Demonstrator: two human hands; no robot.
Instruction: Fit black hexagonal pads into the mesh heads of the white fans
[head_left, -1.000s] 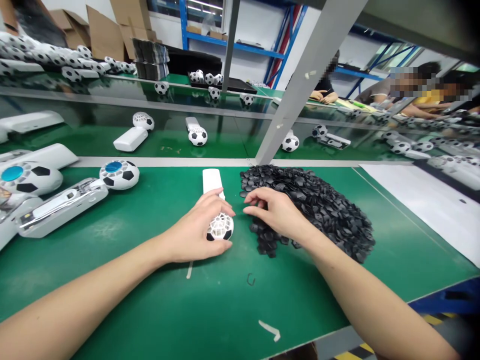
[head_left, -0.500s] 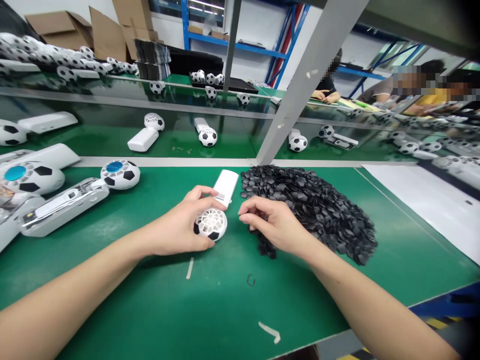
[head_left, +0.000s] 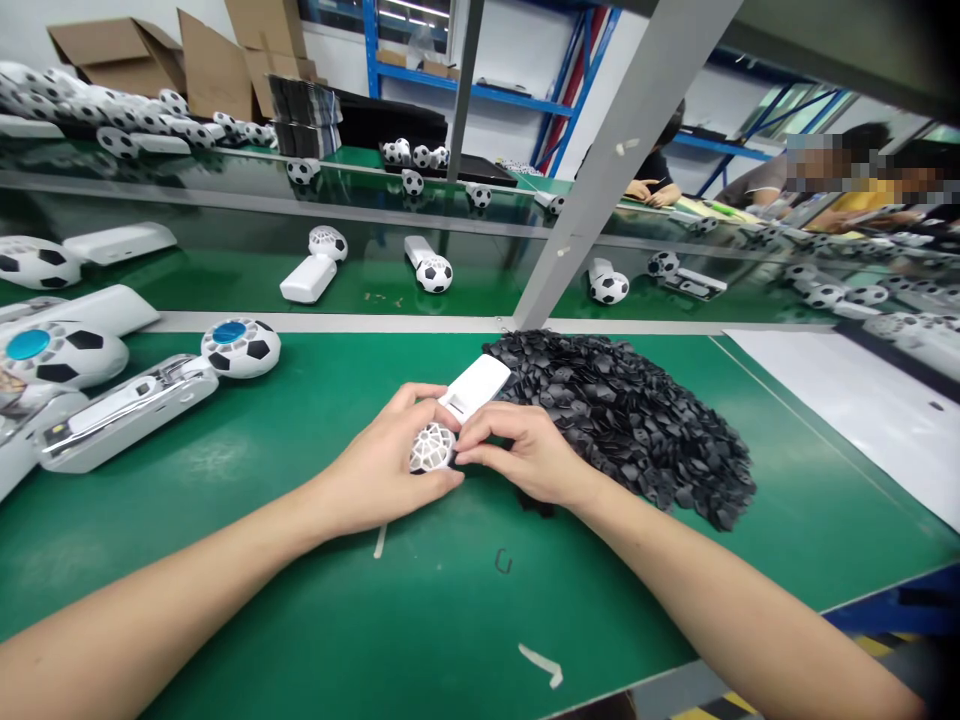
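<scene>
The ball (head_left: pixel 431 448), joined to a white handle (head_left: pixel 480 386), sits low over the worktop (head_left: pixel 337 610), its white lattice top facing up. The left hand (head_left: pixel 379 462) curls round it, thumb and fingers gripping its sides. The right hand (head_left: pixel 529 452) has its fingertips drawn close together at the ball's right edge; whether they pinch anything cannot be told. How many patches the ball carries is mostly hidden. Many loose pieces remain in the black pile (head_left: pixel 637 435) alongside. Beyond, a patched ball (head_left: pixel 433 274) shows its black panels in place.
</scene>
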